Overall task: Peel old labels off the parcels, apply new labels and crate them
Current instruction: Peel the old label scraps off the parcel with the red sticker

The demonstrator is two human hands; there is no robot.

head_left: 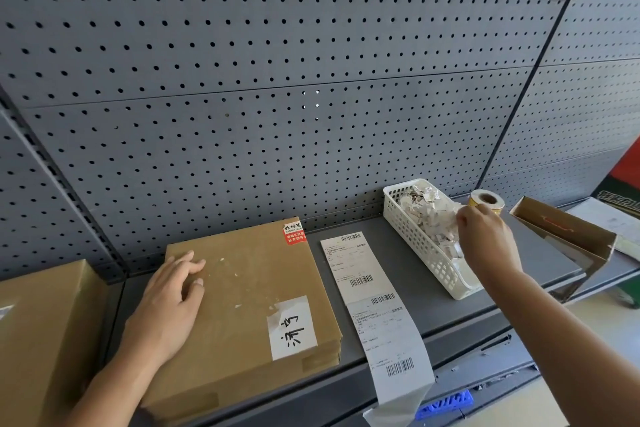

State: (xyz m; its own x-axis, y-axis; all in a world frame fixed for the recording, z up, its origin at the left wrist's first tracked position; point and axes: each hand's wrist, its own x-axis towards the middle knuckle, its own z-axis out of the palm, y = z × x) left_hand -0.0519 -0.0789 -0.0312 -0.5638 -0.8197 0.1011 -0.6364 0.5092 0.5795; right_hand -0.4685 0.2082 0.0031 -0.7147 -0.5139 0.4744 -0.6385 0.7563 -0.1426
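Left hand [169, 298] flat on parcel [249, 305]

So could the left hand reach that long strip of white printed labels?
Probably yes: the left hand rests on the flat brown cardboard parcel, and the white label strip lies uncovered just beside it.

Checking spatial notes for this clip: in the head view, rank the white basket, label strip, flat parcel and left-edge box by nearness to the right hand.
1. White basket, at the right hand.
2. Label strip, mid-shelf, further left.
3. Flat parcel, under the left hand.
4. Left-edge box, far left.
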